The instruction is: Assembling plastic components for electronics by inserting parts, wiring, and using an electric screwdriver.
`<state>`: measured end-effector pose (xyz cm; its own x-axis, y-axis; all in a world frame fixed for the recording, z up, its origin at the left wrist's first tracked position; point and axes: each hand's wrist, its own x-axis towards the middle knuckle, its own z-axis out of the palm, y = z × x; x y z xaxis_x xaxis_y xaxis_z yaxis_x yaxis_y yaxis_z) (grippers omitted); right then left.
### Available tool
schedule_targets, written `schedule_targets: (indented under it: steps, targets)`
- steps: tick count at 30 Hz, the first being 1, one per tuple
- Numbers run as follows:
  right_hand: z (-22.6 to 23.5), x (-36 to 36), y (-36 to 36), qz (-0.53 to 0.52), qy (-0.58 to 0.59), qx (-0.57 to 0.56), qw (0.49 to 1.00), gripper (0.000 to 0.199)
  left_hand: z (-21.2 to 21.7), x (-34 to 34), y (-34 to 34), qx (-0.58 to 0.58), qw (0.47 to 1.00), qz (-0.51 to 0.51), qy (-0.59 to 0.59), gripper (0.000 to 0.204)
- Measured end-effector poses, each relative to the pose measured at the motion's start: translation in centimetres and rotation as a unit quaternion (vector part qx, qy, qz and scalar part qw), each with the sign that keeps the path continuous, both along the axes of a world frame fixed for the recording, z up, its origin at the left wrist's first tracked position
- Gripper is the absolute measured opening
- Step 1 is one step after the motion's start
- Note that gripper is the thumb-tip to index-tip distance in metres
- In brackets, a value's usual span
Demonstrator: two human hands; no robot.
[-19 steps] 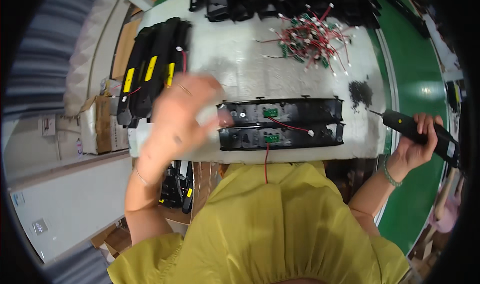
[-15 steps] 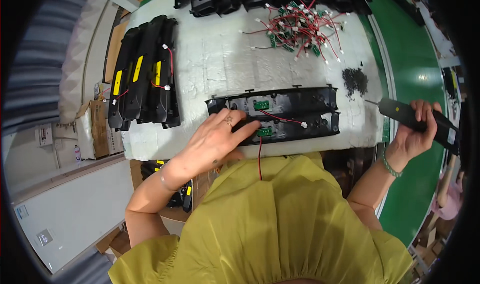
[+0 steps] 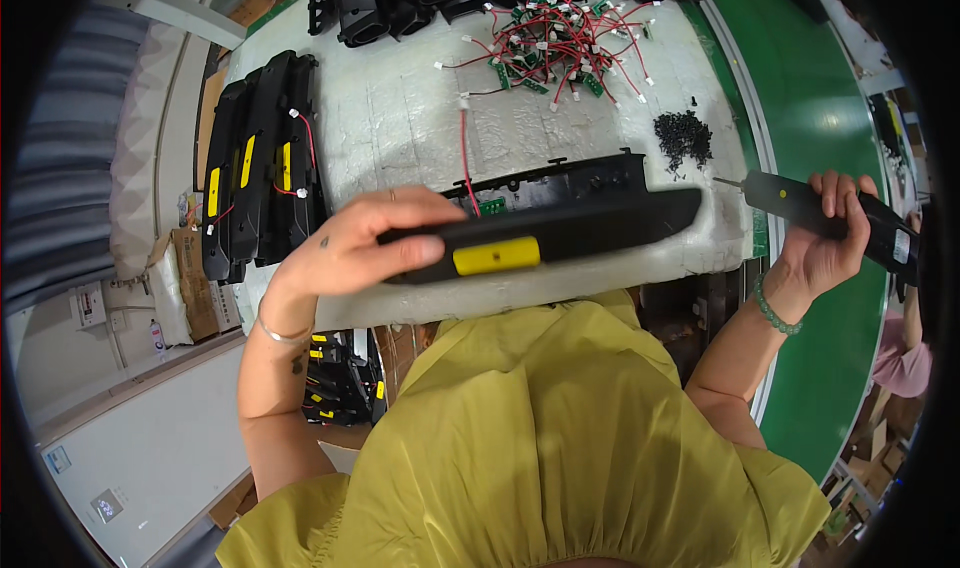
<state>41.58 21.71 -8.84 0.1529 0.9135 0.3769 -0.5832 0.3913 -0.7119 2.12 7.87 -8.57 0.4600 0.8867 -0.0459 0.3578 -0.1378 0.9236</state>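
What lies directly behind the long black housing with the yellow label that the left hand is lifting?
Behind the black housing held by the left hand lies a second black part with a small green board and red wire; its lower portion is covered.

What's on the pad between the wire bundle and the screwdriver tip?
In the head view, a pile of black screws sits between the wire bundle and the screwdriver tip; otherwise bare white pad.

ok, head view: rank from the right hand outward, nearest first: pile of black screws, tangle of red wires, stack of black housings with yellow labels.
From the right hand, which grips the electric screwdriver:
1. pile of black screws, just up and left of the screwdriver tip.
2. tangle of red wires, farther up the white mat, near the top.
3. stack of black housings, across the mat at its left edge, beyond the left hand.
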Motion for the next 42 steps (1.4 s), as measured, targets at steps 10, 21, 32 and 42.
schedule_targets:
  steps: [10, 21, 32, 42]
  targets:
    - [-0.6, 0.6, 0.0, -0.024, -0.010, -0.007, 1.000, 0.023, -1.4, 5.1, 0.3, 0.311, 0.850, 0.184, 0.384, 0.036]
    - [-0.7, -0.4, 0.2, -0.001, 0.002, 0.003, 1.000, 0.023, -3.4, 7.7, 1.8, 0.251, 0.919, 0.175, 0.250, 0.063]
    - [-2.0, 2.0, 0.9, 0.029, 0.037, -0.007, 0.999, 0.023, -1.5, 5.8, -0.6, 0.205, 0.892, 0.282, 0.288, 0.060]
    - [-2.5, -0.7, 1.7, 0.013, 0.019, 0.008, 1.000, 0.022, -2.0, 0.1, 1.3, 0.182, 0.682, 0.381, 0.598, 0.059]
